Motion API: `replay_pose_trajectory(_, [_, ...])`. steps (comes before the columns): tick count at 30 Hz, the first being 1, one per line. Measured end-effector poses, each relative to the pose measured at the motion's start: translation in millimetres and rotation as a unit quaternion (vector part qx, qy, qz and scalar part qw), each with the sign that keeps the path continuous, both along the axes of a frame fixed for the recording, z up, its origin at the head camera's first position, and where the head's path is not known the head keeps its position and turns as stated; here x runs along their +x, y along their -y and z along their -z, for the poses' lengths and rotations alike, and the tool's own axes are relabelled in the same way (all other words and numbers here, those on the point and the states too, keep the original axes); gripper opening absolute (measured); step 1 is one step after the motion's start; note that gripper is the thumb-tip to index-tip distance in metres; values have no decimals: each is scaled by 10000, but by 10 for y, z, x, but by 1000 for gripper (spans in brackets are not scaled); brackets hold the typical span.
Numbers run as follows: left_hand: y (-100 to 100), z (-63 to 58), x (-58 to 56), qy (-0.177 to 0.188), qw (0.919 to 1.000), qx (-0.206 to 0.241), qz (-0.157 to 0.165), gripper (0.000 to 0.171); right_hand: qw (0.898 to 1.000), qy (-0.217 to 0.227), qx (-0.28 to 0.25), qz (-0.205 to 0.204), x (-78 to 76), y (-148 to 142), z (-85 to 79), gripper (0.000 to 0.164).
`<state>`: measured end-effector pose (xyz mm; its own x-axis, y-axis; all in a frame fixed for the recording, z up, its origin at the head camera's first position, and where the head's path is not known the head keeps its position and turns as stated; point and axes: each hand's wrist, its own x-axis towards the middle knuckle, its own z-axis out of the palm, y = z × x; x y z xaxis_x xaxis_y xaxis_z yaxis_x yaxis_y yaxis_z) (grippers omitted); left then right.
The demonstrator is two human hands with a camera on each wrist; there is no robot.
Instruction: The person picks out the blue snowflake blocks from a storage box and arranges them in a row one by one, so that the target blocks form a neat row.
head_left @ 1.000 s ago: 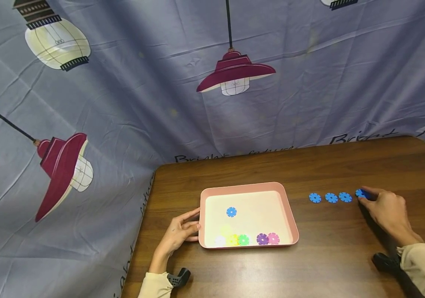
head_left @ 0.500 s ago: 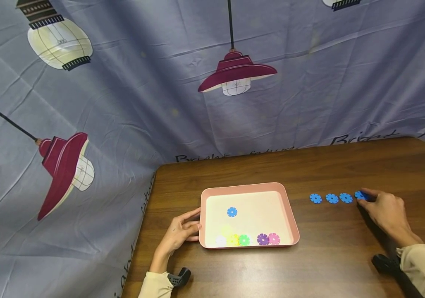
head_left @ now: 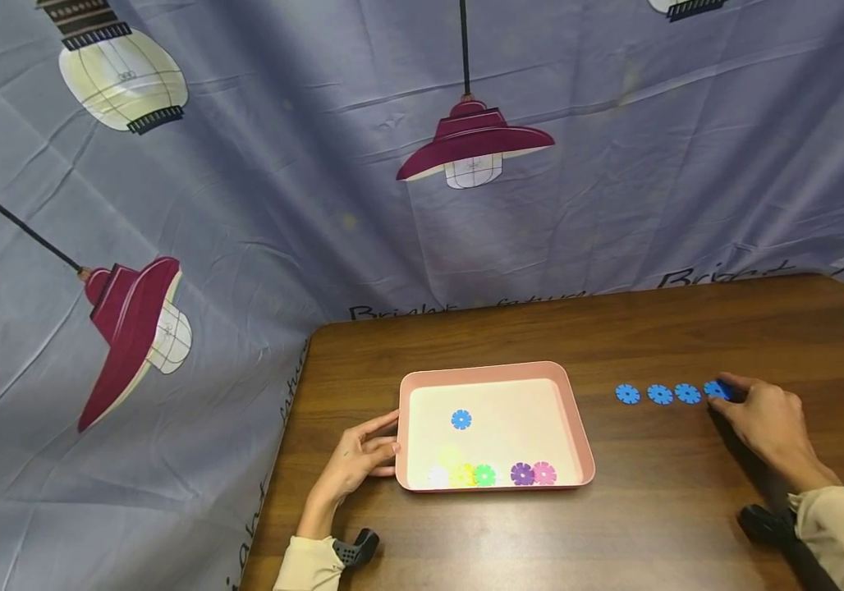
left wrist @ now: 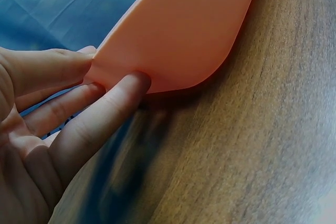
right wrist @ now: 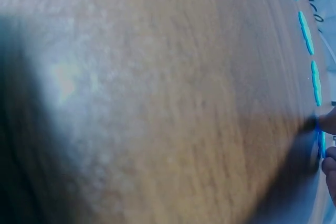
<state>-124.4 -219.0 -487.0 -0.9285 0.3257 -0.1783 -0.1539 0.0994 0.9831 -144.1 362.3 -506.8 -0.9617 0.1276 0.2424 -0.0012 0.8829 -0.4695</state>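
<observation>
My right hand (head_left: 771, 417) pinches a blue notched plastic disc (head_left: 713, 388) between thumb and fingers, at the right end of a row on the wooden table. The fingertips partly cover this disc. Three more blue notched discs, the nearest of them a blue disc (head_left: 687, 394), lie flat to its left. In the right wrist view, fingertips (right wrist: 328, 121) show at the right edge on the held disc. My left hand (head_left: 353, 461) rests against the left end of a pink tray (head_left: 580, 427). Extended fingers (left wrist: 86, 127) touch the tray's outer wall in the left wrist view.
One blue disc (head_left: 461, 419) lies inside the tray toward the back. Along its front wall are a green disc (head_left: 484, 476), a purple disc (head_left: 521, 474), a pink disc (head_left: 544, 474) and pale yellow and white ones. A patterned curtain (head_left: 304, 205) hangs behind the table (head_left: 511, 542).
The pinched blue disc has shifted very slightly toward the front and nearer the row, with my right hand on it. My left hand and the tray have stayed in place.
</observation>
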Motion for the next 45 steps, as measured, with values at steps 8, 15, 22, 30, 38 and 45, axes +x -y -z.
replay_pose_trajectory(8, [4, -2, 8, 28, 10000, 61, 1, 58, 9986, -301, -421, 58, -37, 174, -104, 44])
replay_pose_trajectory(15, [-19, -17, -7, -46, 10000, 32, -6, 58, 9953, -606, -726, -213, -136, 599, -347, 44])
replay_pose_trajectory(22, [-44, -30, -12, -6, 9999, 112, 4, 58, 9918, -722, -887, -574, -234, 1106, -480, 45])
replay_pose_trajectory(30, [-55, -56, 0, 56, 9998, 194, -91, 56, 9853, -796, -1106, -1031, -312, 1586, -498, 44])
replay_pose_trajectory(38, [-34, -56, 13, 56, 9998, 119, -148, 56, 9815, -573, -1118, -1442, -359, 1964, -487, 42])
replay_pose_trajectory(45, [-48, -55, 8, -22, 9999, 93, -120, 55, 9757, -294, -1367, -1688, -363, 2189, -436, 43])
